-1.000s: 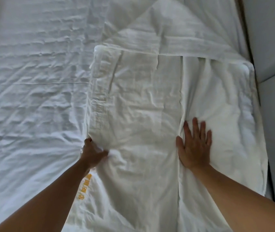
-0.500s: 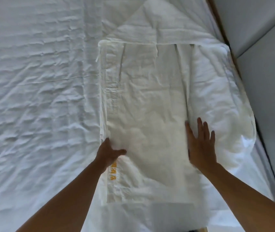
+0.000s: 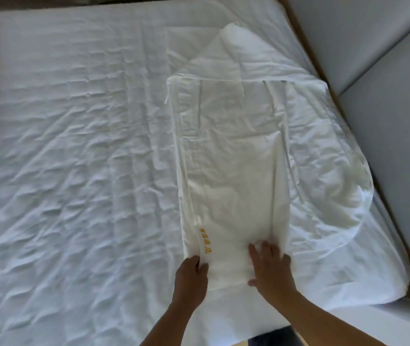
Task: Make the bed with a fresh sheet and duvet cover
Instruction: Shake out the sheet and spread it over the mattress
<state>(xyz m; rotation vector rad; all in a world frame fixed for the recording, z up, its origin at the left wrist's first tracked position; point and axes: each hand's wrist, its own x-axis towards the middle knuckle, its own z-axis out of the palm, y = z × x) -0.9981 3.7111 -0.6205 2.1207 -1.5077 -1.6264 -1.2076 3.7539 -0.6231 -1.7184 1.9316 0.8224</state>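
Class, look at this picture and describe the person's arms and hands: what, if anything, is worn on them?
The left forearm and the right forearm are bare right to the bottom edge of the view, so no sleeve shows. The left hand and the right hand are bare too: no gloves, and no watch, bracelet or ring is visible on wrists or fingers.

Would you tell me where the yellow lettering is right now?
In the head view, the yellow lettering sits near the left edge of the folded cover, just beyond the left hand.
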